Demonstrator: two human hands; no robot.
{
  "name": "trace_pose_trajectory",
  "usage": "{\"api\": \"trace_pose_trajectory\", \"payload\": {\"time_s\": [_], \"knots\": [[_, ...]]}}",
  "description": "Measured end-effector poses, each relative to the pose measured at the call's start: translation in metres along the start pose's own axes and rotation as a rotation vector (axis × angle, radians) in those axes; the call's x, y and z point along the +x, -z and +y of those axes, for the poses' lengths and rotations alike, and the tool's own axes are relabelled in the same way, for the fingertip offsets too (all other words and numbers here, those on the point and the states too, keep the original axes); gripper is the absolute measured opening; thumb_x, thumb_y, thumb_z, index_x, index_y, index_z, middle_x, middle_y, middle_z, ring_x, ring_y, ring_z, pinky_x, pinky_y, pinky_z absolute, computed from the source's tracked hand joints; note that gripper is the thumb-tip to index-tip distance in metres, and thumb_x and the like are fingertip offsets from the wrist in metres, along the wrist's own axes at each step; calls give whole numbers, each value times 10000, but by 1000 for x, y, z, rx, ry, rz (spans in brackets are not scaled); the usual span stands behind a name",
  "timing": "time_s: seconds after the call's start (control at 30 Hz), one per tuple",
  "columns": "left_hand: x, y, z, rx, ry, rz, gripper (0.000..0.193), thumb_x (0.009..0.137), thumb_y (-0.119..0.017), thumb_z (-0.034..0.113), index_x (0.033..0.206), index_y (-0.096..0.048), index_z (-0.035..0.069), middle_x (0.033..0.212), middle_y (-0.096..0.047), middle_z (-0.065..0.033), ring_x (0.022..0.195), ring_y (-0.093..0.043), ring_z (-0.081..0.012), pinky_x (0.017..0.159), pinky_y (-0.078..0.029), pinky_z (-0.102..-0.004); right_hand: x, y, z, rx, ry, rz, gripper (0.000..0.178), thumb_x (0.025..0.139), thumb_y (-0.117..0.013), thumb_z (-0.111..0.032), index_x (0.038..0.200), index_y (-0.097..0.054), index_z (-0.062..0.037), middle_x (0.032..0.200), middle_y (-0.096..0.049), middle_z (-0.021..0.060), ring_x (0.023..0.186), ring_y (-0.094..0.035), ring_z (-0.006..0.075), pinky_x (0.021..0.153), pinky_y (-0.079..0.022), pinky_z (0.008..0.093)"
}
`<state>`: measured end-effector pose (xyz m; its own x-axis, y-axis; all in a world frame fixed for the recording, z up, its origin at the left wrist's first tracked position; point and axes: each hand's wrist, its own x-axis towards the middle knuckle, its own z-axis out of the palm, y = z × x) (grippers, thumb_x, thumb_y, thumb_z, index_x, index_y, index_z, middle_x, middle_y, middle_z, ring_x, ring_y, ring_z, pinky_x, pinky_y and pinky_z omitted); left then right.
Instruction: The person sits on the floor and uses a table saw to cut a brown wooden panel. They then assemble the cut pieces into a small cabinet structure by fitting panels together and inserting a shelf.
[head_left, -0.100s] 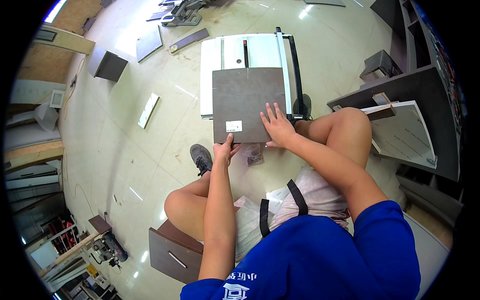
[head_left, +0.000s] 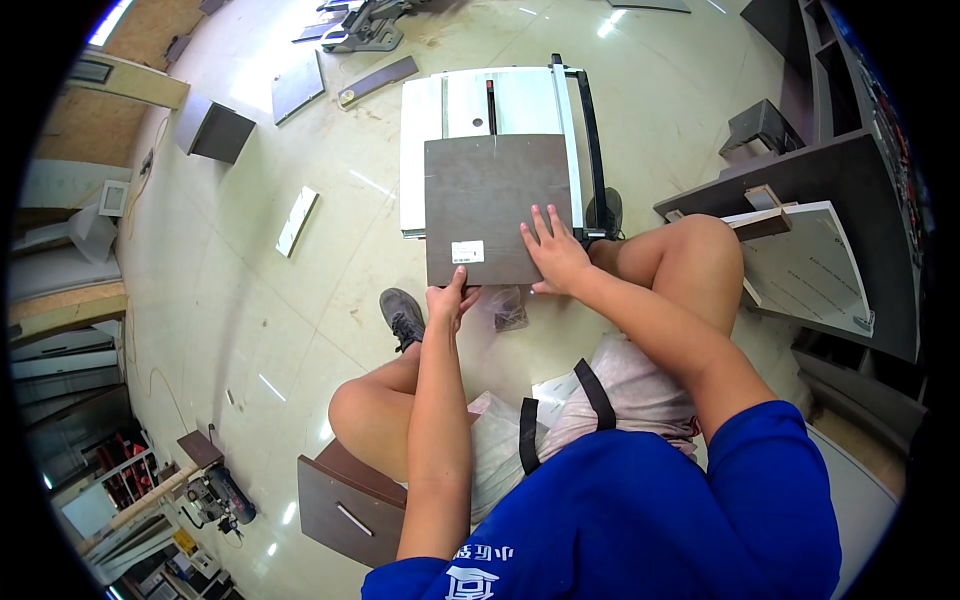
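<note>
A square grey-brown board with a white label lies flat on a white-topped table saw. Its far edge meets the slot with the dark, red-tipped blade part. My left hand grips the board's near edge, thumb on top beside the label and fingers underneath. Spread out on the board's right near corner, my right hand presses with its palm down. Along the right side of the board runs the saw's long metal fence. The saw's near edge is hidden under the board.
A drawer-like brown box stands by my left knee. To my right are a large dark cabinet panel and a white board. Offcuts such as a white strip and a dark box lie on the floor at left.
</note>
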<state>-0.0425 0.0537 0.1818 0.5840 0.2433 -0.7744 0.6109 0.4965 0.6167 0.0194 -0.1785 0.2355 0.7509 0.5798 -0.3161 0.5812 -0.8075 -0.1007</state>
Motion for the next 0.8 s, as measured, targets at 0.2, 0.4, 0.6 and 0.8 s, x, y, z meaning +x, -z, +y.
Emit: {"api": "trace_pose_trajectory", "payload": {"time_s": [0.2,0.4,0.6,0.8], "knots": [[11,11,-2,7,11,-62,355,947,-653,147,1089,-548,-161,942,-658,-247,606,-633,-220,487,-561,-284,3,2,0,-2,5,-1,1125,624,-860,-485,1487,-316,-10,1545,-195,316,1425,-196,525,1183,-245,507],[10,5,0,16,5,-48,356,947,-653,153,1092,-550,-155,937,-658,-240,615,-642,-215,522,-592,-287,3,4,3,-13,4,-1,1121,626,-860,-484,1486,-319,-10,1545,-198,311,1426,-199,520,1182,-252,501],[0,-4,8,38,27,-31,400,962,-639,151,1156,-499,-170,1059,-611,-251,798,-662,-294,508,-531,-281,3,2,5,-14,4,11,1122,620,-861,-485,1483,-324,-10,1542,-205,308,1426,-202,518,1178,-263,500],[8,2,5,26,9,-20,379,942,-663,168,1119,-554,-149,965,-662,-236,684,-683,-246,570,-624,-308,7,9,3,-13,6,-37,1136,643,-856,-490,1504,-284,-18,1557,-175,310,1440,-165,518,1194,-216,502]]}}
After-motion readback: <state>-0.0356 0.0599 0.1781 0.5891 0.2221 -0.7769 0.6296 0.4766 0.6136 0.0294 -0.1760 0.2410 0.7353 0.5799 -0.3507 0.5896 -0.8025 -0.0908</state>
